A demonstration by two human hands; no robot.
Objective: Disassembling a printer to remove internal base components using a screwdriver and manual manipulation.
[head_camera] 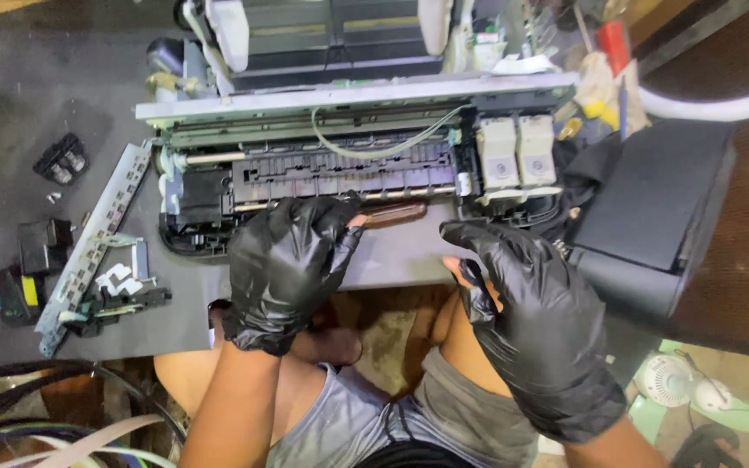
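Glossy black rubbery gloves sheathe the left hand (286, 267) and right hand (537, 322), by a printer (340, 165) of matt black plastic and dull grey metal, on a matt dark mat (36, 104).

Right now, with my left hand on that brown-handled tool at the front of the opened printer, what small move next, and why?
Probably bring the right hand in to steady the printer frame before working the tool. The left hand already grips the brown-handled tool lying along the front rail, while the right hangs free just off the chassis edge, touching nothing I can see.
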